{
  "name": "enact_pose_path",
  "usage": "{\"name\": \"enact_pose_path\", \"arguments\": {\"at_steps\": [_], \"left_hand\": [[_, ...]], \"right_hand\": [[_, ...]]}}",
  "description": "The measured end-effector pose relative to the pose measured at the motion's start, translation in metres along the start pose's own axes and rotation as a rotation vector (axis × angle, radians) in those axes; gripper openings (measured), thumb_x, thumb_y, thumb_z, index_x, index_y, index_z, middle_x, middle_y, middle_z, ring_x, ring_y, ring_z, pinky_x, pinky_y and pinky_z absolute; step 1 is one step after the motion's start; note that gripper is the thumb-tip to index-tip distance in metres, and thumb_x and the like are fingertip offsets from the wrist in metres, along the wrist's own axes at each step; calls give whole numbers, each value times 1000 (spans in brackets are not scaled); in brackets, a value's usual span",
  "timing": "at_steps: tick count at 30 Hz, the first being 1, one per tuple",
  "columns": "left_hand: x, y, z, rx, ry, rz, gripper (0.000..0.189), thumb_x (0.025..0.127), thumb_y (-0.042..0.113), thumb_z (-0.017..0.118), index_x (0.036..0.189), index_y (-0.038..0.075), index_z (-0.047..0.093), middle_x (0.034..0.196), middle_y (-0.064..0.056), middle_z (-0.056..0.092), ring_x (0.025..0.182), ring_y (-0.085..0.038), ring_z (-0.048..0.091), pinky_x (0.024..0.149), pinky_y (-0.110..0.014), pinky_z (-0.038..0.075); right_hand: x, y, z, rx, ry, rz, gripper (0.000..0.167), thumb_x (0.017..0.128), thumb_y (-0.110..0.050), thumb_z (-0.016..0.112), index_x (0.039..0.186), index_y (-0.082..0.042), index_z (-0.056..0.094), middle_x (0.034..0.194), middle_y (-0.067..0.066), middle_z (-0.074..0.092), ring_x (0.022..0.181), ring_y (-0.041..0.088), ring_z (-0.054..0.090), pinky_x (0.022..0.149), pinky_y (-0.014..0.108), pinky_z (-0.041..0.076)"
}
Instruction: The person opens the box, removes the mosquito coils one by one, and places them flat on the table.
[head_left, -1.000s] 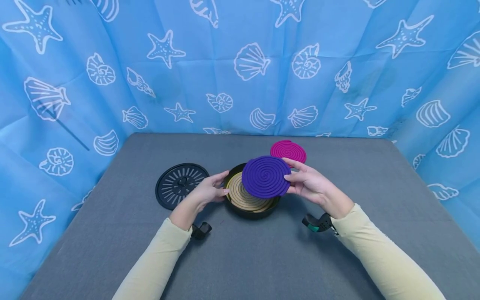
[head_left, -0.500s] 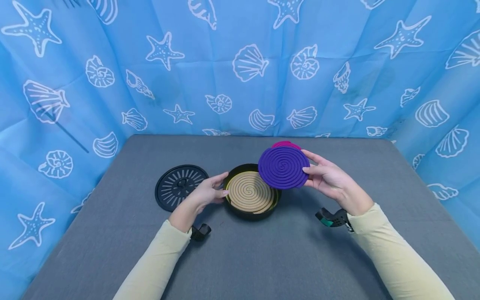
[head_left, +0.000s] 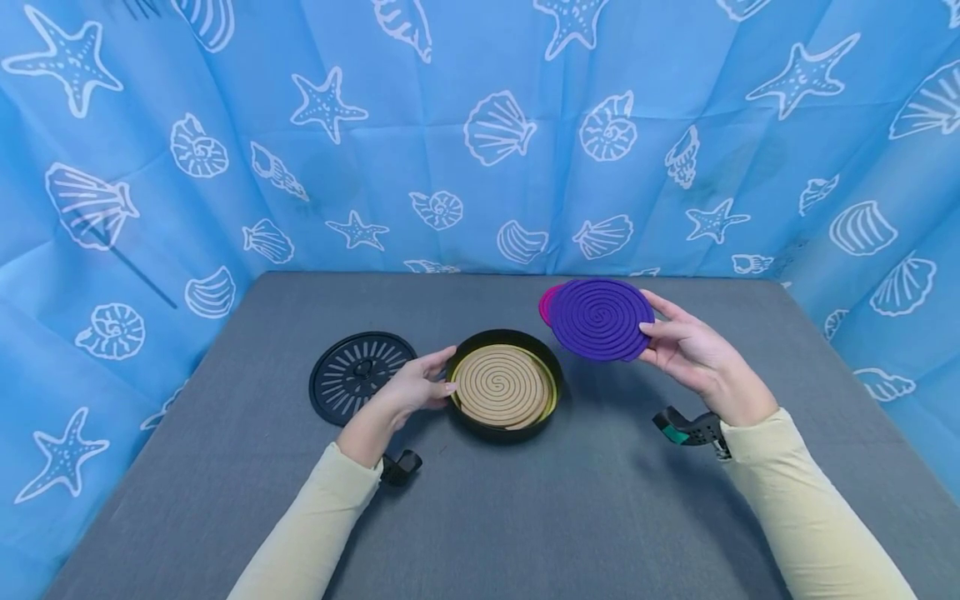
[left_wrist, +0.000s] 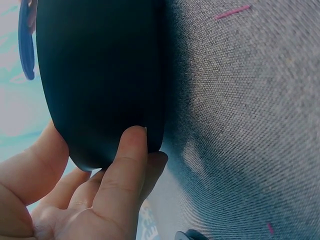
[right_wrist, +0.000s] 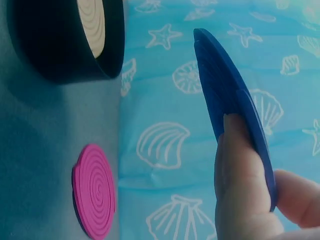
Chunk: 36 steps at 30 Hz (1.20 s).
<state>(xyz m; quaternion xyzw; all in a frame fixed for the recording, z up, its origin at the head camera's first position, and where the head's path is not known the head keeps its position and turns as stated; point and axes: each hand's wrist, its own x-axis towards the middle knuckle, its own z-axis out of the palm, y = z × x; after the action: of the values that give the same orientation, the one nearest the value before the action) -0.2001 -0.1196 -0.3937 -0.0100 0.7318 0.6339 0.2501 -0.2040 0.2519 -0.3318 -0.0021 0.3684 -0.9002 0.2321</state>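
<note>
The purple coaster (head_left: 602,320) has moved right from the black box (head_left: 504,433); the right grip (head_left: 697,357) pinches its edge above the desk (head_left: 525,525), near the pink coaster (right_wrist: 98,192); the left grip (head_left: 408,385) holds the box's side; a beige coaster (head_left: 501,385) lies inside.

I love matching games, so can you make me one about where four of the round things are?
1. purple coaster
2. pink coaster
3. tan coaster
4. slotted black disc

A. inside the black dish
B. on the table, mostly hidden in the head view
C. held by the right hand
D. on the table, partly behind the left hand

Pairs: 1-C, 2-B, 3-A, 4-D
</note>
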Motion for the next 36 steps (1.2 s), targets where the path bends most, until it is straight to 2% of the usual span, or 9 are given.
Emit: {"name": "enact_pose_path", "arguments": {"at_steps": [4,7,10,15,24,28,31,33,36], "left_hand": [[0,0,0,1,9,-3,64,96,-2,53,153,16,31,159,-13,20,141,-33,28,103,-48,44],[-1,0,1,3,11,-4,64,96,-3,53,153,16,31,159,-13,20,141,-33,29,103,-48,43],[-1,0,1,6,12,-1,64,96,-3,53,153,16,31,159,-14,20,141,-34,29,103,-48,43],[-1,0,0,17,9,-2,64,96,-2,54,153,16,31,159,-13,20,141,-34,29,103,-48,43],[-1,1,-1,17,6,-6,64,96,-1,54,153,16,31,159,-12,20,141,-33,29,104,-48,43],[-1,1,0,14,6,-6,64,96,-2,54,153,16,31,159,-11,21,142,-32,28,103,-47,44],[-1,1,0,17,9,-6,64,96,-2,54,153,16,31,159,-11,21,142,-31,28,102,-47,45],[-1,1,0,19,10,-7,64,96,-2,54,153,16,31,159,-11,22,142,-31,29,102,-46,45],[-1,1,0,25,13,-4,64,96,-2,54,153,17,31,159,-11,22,140,-31,31,102,-46,46]], "right_hand": [[-1,-2,-8,32,14,-16,43,98,15,35,127,-12,51,114,16,64,99,28,65,83,42,57],[-1,-4,-12,51,48,-17,42,98,15,35,122,-12,56,112,16,64,98,28,66,83,42,57],[-2,-6,-16,63,89,-21,50,98,15,35,135,-17,46,110,15,65,97,29,66,83,42,57],[-2,-12,-22,110,123,-33,77,97,15,34,156,-28,10,108,15,64,96,29,66,83,43,57],[1,-20,-35,161,137,-25,80,98,14,33,156,-34,6,108,15,65,99,30,66,87,46,55],[2,-23,-41,196,126,-30,60,99,14,33,145,-24,41,109,17,65,99,31,65,85,48,56],[2,-25,-45,212,146,-32,49,99,12,33,133,-18,51,108,19,65,100,31,65,87,48,55],[3,-27,-47,219,173,-28,61,100,11,33,145,-29,42,106,20,66,100,31,66,89,47,54],[5,-28,-49,231,219,-25,73,101,9,34,155,-36,14,103,21,65,99,31,66,93,45,52]]}}
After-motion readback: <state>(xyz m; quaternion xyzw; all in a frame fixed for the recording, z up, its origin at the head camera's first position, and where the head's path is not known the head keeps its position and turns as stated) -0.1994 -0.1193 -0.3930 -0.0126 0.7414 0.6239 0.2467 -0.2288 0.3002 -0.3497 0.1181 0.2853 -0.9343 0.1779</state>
